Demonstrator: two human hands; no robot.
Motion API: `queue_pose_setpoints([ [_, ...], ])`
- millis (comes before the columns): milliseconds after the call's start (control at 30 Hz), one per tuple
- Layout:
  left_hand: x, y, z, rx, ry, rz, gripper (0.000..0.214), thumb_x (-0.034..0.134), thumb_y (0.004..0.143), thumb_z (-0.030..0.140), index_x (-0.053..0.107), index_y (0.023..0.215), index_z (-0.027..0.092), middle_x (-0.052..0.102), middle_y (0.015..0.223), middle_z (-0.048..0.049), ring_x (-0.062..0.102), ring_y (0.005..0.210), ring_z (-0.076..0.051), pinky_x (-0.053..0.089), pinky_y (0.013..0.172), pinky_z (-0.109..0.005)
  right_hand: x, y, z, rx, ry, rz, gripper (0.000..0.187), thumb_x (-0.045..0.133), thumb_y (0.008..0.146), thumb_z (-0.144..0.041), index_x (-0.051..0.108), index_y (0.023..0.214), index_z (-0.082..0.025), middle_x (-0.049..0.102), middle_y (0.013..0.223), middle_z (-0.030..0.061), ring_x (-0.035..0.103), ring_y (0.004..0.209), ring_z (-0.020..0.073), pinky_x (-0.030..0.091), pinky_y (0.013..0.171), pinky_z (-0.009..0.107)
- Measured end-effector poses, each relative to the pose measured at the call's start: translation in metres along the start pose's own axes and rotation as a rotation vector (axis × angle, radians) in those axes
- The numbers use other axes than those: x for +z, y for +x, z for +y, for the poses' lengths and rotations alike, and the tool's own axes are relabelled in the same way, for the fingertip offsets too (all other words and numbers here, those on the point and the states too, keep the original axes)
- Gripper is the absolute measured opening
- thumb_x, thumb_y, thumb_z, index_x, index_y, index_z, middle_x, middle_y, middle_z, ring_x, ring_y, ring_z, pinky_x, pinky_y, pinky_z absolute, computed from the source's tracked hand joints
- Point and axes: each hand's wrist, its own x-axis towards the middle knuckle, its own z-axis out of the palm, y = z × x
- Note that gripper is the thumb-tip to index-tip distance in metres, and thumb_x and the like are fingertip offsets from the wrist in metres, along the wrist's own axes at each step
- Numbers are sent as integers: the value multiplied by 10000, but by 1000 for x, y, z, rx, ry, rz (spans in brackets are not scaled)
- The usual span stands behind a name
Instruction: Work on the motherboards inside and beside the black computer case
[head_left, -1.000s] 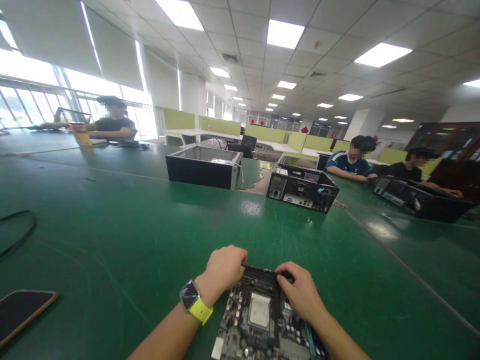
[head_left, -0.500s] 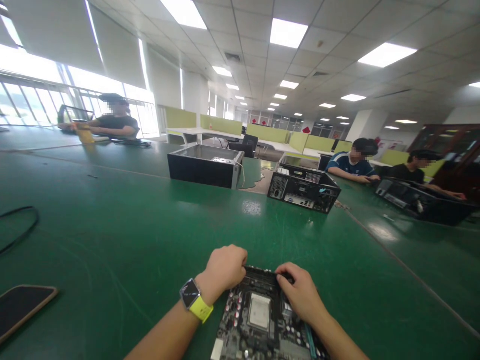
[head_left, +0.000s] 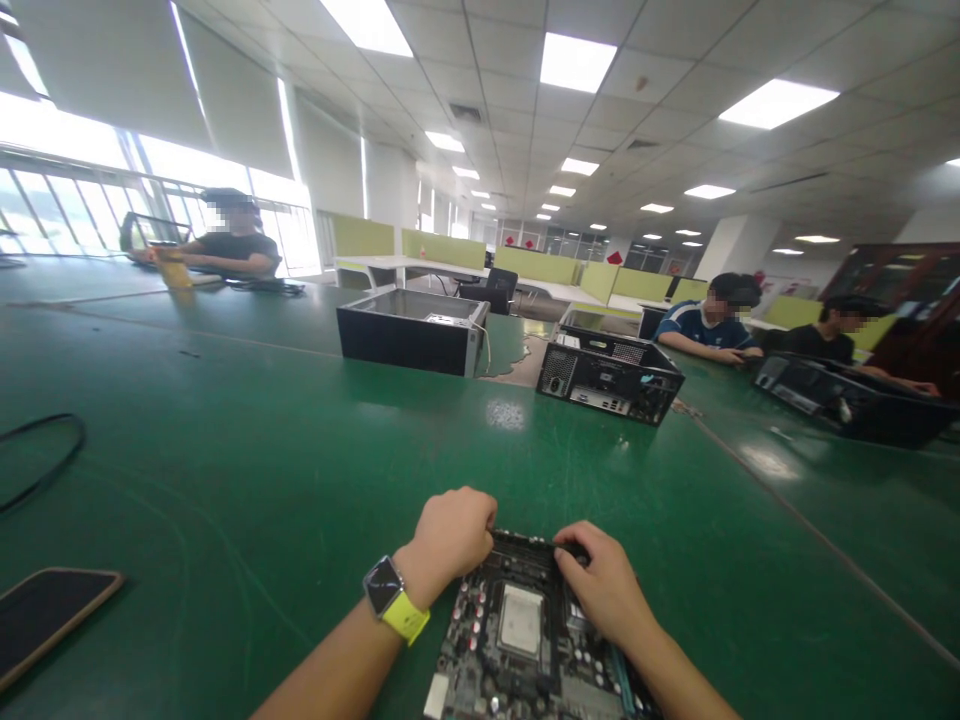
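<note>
A dark motherboard (head_left: pixel 487 655) lies at the bottom middle of the head view, cut off by the lower edge. Near its centre is a pale square processor (head_left: pixel 521 619) inside a black bracket. My left hand (head_left: pixel 456 530), with a yellow-strapped watch (head_left: pixel 395 598) on its wrist, is curled at the board's far left corner; its fingertips are hidden behind the hand. On the far right side, my right hand (head_left: pixel 598 575) is closed over the board's far edge, thumb on the near side. Black memory slots run along that far edge, between the two hands.
Two open computer cases, one dark (head_left: pixel 411 338) and one with rear ports (head_left: pixel 609 375), stand across the green table (head_left: pixel 315 450). A phone-like dark slab (head_left: pixel 56 615) and a black cable (head_left: pixel 56 465) lie left. Several people sit around the table; another case (head_left: pixel 847 395) is at right.
</note>
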Motion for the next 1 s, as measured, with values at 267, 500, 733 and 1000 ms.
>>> queue_pose_setpoints([
  [267, 6, 2, -4, 6, -1, 6, 230, 463, 685, 165, 653, 795, 233, 690, 863, -73, 651, 827, -269, 494, 688, -367, 1, 0, -2, 11, -10, 2, 146, 449, 734, -184, 592, 709, -199, 613, 766, 30, 558, 789, 191, 393, 726, 284],
  [500, 7, 3, -3, 2, 3, 15, 228, 473, 675, 172, 658, 790, 238, 689, 849, -61, 649, 813, -256, 492, 685, -356, 0, 1, -2, 20, 6, -1, 152, 446, 742, -191, 596, 719, -196, 621, 775, 28, 556, 802, 184, 389, 736, 270],
  [733, 9, 3, -4, -2, -11, 37, 229, 465, 656, 160, 644, 771, 245, 684, 830, -53, 647, 789, -263, 489, 661, -363, 2, -1, 2, 8, 11, -8, 156, 458, 747, -201, 614, 732, -202, 626, 789, 27, 558, 815, 189, 386, 747, 275],
  [1000, 9, 3, -4, 13, 6, 30, 226, 465, 674, 153, 641, 781, 245, 676, 832, -54, 641, 794, -265, 484, 667, -367, 1, 0, -1, 26, 0, -13, 161, 465, 738, -193, 625, 744, -198, 630, 793, 30, 556, 812, 192, 386, 748, 285],
])
